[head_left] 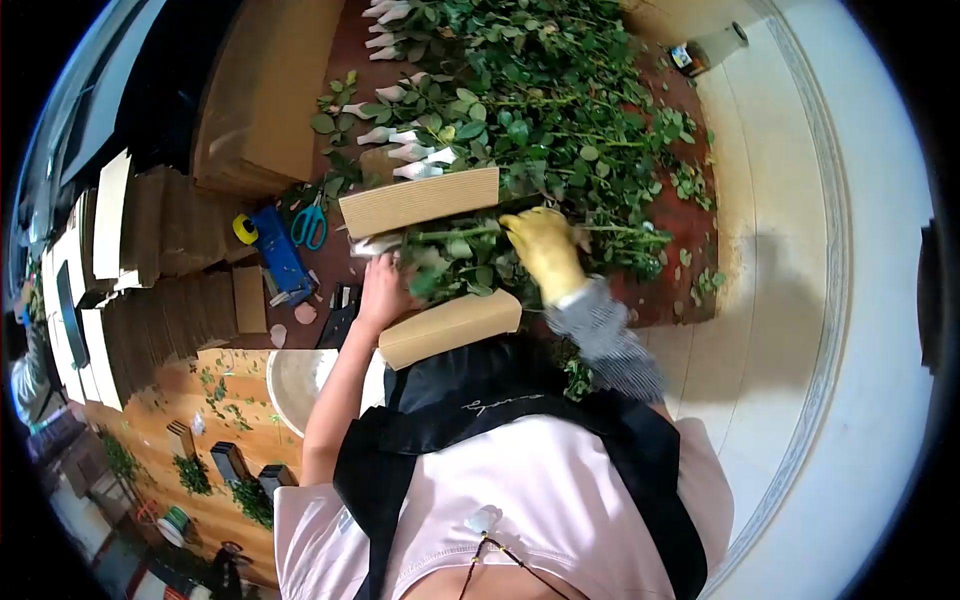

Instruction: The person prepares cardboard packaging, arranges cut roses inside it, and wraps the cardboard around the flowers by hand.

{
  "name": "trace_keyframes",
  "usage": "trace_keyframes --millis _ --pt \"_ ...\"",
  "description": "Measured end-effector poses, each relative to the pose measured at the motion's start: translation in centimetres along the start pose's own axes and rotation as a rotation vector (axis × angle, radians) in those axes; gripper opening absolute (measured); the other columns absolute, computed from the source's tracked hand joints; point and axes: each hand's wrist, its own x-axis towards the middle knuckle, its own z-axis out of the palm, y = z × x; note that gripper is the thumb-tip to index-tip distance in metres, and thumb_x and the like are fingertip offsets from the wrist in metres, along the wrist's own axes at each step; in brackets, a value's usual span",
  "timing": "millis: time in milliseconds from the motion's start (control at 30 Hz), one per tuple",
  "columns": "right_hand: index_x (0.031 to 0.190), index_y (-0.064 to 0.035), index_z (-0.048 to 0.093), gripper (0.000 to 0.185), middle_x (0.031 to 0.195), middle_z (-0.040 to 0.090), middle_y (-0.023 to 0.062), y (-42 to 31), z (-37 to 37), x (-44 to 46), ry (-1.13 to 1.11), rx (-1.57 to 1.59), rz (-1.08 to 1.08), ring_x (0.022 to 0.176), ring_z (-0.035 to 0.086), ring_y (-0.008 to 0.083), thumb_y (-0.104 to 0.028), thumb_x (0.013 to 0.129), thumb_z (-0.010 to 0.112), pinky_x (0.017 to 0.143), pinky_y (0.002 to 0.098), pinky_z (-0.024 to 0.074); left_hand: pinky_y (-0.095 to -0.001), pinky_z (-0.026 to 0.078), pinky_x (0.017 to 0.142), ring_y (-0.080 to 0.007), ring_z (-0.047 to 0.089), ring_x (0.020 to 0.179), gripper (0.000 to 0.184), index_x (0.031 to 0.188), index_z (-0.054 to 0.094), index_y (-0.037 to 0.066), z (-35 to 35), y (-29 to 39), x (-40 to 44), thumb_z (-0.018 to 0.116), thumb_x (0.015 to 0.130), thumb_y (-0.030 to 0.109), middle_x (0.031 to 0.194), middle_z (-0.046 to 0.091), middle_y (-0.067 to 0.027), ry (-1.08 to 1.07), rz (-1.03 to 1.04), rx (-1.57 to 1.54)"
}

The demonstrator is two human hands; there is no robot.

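Bunch of leafy stems [458,250], green, lying crosswise on the worktop [690,285] directly before the person, between two raised cardboard panels. White tapered sleeves [374,246] at its left end; foliage runs out to the right.

Far cardboard panel [420,203], ribbed, tan; near cardboard panel [450,328], plain tan, close to the person's apron [450,378].

Left hand [385,292], bare, at the sleeved end of the bunch. Fingers bent, tips partly hidden; whether they grip anything cannot be told.

Right hand [545,250], in a yellow glove with a grey knitted sleeve above it, over the stems beyond the right end of the far panel. Fingers curled and slightly blurred; how firmly closed, or on what, cannot be told.

Beyond the far panel: large heap of leafy stems [560,110], with a column of white-sleeved heads [412,152] along its left edge.

Left of the bunch: teal-handled scissors [309,228]; blue tool [280,255], elongated; yellow roll [244,229] touching or just beside it; stacked cardboard [175,235].

Far right corner: clear bottle [715,48], tilted, dark label.

Below the worktop, left: white round container [290,388], partly behind the forearm.
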Motion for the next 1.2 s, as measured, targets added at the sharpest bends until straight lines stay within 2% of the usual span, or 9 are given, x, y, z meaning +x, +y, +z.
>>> trace_keyframes --millis 100,233,300,433,500,833,967,1100,1200 --pt "0.091 -0.012 0.071 0.013 0.077 0.066 0.0104 0.7 6.7 -1.0 0.06 -0.037 0.217 0.077 0.065 0.031 -0.017 0.083 0.063 0.077 0.0414 0.0502 -0.0485 0.047 0.089 -0.0402 0.052 0.11 0.058 0.117 0.061 0.002 -0.8 0.8 0.0 0.081 0.066 0.021 0.119 0.054 -0.0197 0.167 0.252 0.201" --pt "0.08 -0.0073 0.064 0.006 0.079 0.065 0.0123 -0.7 5.8 -1.3 0.345 -0.045 0.285 0.081 0.065 0.0317 -0.012 0.082 0.061 0.079 0.0421 0.0493 -0.0499 0.046 0.093 -0.0414 0.052 0.108 0.052 0.115 0.062 -0.001 -0.9 1.4 -0.6 0.08 0.07 0.016 0.116 0.052 -0.0208 0.168 0.175 -0.013" --pt "0.087 -0.008 0.067 0.009 0.087 0.066 0.0117 0.5 8.8 -1.9 0.238 0.175 0.51 0.088 0.064 0.0316 -0.01 0.082 0.061 0.083 0.0434 0.0484 -0.0494 0.046 0.093 -0.0416 0.052 0.11 0.05 0.115 0.062 0.0 0.0 0.8 -0.7 0.08 0.071 0.016 0.116 0.051 -0.0204 0.241 0.217 -0.072" --pt "0.104 -0.0105 0.07 0.024 0.104 0.068 0.0124 1.1 8.3 -2.3 0.156 0.067 0.369 0.099 0.063 0.0296 -0.011 0.08 0.066 0.093 0.0438 0.0471 -0.0498 0.044 0.095 -0.0405 0.052 0.11 0.05 0.114 0.062 0.002 0.3 0.5 -0.6 0.081 0.07 0.018 0.114 0.052 -0.0188 0.286 0.239 -0.048" --pt "0.1 -0.0079 0.07 0.022 0.101 0.069 0.0136 1.1 8.5 -2.0 0.446 0.017 0.215 0.099 0.064 0.0325 -0.009 0.078 0.067 0.097 0.0447 0.046 -0.0506 0.041 0.099 -0.0381 0.052 0.111 0.049 0.112 0.062 0.004 -0.9 1.3 -0.5 0.08 0.07 0.022 0.114 0.053 -0.0169 0.221 0.256 0.182" --pt "0.089 -0.0038 0.066 0.012 0.087 0.067 0.0145 4.2 10.6 -1.7 0.194 0.125 0.24 0.09 0.063 0.0368 -0.009 0.079 0.07 0.094 0.0471 0.0473 -0.054 0.032 0.112 -0.0299 0.049 0.125 0.048 0.12 0.059 0.003 -2.2 2.3 0.4 0.07 0.083 0.032 0.139 0.053 -0.0103 0.053 0.397 0.428" --pt "0.108 -0.002 0.065 0.03 0.103 0.067 0.0189 5.5 8.6 -1.8 -0.124 0.065 0.098 0.099 0.061 0.0399 -0.011 0.08 0.07 0.095 0.0452 0.0486 -0.0527 0.032 0.113 -0.0305 0.045 0.134 0.035 0.12 0.065 0.014 -3.7 1.4 -1.3 0.067 0.087 0.024 0.144 0.054 -0.0056 0.091 0.509 0.269" --pt "0.139 -0.0073 0.052 0.061 0.14 0.055 0.0178 1.6 0.3 -1.4 -0.28 0.035 0.188 0.128 0.053 0.0347 -0.021 0.083 0.074 0.108 0.0405 0.0439 -0.0496 0.042 0.105 -0.0328 0.052 0.131 0.028 0.117 0.067 0.009 -5.4 -1.5 -6.1 0.064 0.09 0.014 0.134 0.062 -0.0093 0.12 0.178 -0.152" --pt "0.144 -0.0107 0.049 0.059 0.144 0.053 0.0154 -3.6 -5.1 1.6 -0.592 0.392 0.063 0.13 0.053 0.0329 -0.017 0.089 0.069 0.111 0.0386 0.042 -0.0331 0.055 0.077 -0.0253 0.072 0.089 0.02 0.111 0.068 0.001 -4.5 -2.6 -8.2 0.056 0.099 0.012 0.1 0.072 -0.0143 0.22 -0.186 -0.514"
